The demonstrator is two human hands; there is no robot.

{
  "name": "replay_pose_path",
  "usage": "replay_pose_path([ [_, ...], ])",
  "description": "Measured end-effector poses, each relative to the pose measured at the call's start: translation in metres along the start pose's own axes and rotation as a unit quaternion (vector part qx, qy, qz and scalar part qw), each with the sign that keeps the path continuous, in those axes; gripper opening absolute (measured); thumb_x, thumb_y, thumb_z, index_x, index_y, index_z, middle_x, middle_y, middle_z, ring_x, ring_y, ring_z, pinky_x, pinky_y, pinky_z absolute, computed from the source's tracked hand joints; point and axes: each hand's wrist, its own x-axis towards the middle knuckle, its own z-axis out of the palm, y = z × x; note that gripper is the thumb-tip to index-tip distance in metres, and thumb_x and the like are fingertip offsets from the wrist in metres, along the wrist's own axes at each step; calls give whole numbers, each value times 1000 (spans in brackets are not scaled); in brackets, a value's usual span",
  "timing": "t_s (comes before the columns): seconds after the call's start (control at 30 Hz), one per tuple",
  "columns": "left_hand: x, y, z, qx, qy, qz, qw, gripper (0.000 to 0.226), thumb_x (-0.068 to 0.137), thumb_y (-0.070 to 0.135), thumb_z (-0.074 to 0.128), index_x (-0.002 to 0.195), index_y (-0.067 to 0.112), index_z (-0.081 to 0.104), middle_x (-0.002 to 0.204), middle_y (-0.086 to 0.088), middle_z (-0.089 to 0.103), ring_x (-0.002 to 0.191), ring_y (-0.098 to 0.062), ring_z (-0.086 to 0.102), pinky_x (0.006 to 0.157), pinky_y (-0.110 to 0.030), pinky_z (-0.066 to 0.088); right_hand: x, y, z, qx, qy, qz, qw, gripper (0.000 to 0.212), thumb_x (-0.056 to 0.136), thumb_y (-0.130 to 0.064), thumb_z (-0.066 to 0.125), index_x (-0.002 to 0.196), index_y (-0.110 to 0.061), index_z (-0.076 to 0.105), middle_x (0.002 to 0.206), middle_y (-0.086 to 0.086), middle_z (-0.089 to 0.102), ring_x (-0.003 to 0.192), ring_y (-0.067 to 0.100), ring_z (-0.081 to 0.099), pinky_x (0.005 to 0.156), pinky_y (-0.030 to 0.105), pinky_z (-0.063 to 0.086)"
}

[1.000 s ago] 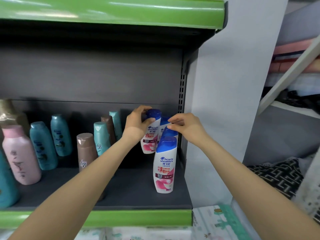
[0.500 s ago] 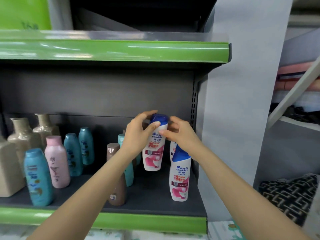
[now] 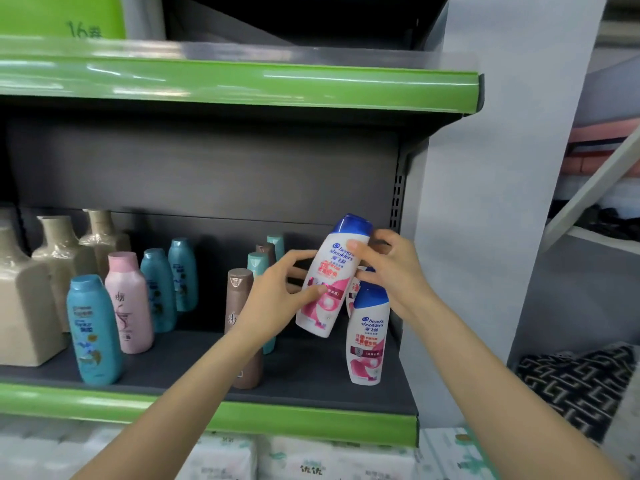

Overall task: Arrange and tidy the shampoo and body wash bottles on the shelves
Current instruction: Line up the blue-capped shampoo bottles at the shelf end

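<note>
You're holding the white Head & Shoulders bottle point(image 3: 329, 278) in both hands, clear of the shelf deck point(image 3: 311, 368). Half a second ago it stood nearly upright, higher near the back; now it's tilted, blue cap leaning right, base swung left and toward you. Your left hand point(image 3: 277, 296) has dropped from the neck to the lower body, thumb pressed on the pink label, fingers wrapped behind. Your right hand point(image 3: 388, 268) clamps the upper part just under the cap. The second matching bottle point(image 3: 367, 341) hasn't moved: upright at the front right, just below the held one. Brown bottle point(image 3: 242, 327) stands left of it, partly behind your left wrist.
</note>
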Motion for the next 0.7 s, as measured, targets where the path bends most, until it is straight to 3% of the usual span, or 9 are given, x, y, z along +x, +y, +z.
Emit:
replay_pose_path([
  [0.13,-11,-6,5,13,-47,-8,999,70,75,26,77,129,44,35,98,17,61,90,-1,61,71,-13,51,1,6,-5,24,43,37,998,27,85,-15,69,107,-5,58,104,14,69,89,21,71,68,29,60],
  [0.3,-17,-8,7,-1,-8,15,1000,70,75,22,76,131,42,38,99,20,60,93,0,60,69,-5,46,-2,6,-10,38,27,45,998,31,86,-17,68,112,-6,56,108,12,68,87,19,72,66,29,60],
  [0.5,-19,-13,5,-60,83,26,994,51,75,13,76,117,35,56,106,16,64,95,-3,62,76,-14,50,-2,-1,-20,59,1,53,997,52,85,-10,68,128,-27,44,109,11,66,90,23,71,71,38,61],
  [0.6,-19,-14,2,-84,124,13,989,48,73,20,78,116,32,61,110,17,62,98,-8,63,83,-28,53,-3,0,-23,70,-7,51,996,41,86,-10,67,122,-21,51,106,10,68,88,22,72,71,37,60],
  [0.7,-20,-16,0,-63,95,16,993,61,67,20,82,121,33,57,116,10,57,102,-10,61,88,-31,52,-4,1,-23,79,4,52,995,27,86,-12,67,108,-22,54,102,8,70,83,19,72,69,34,61],
])
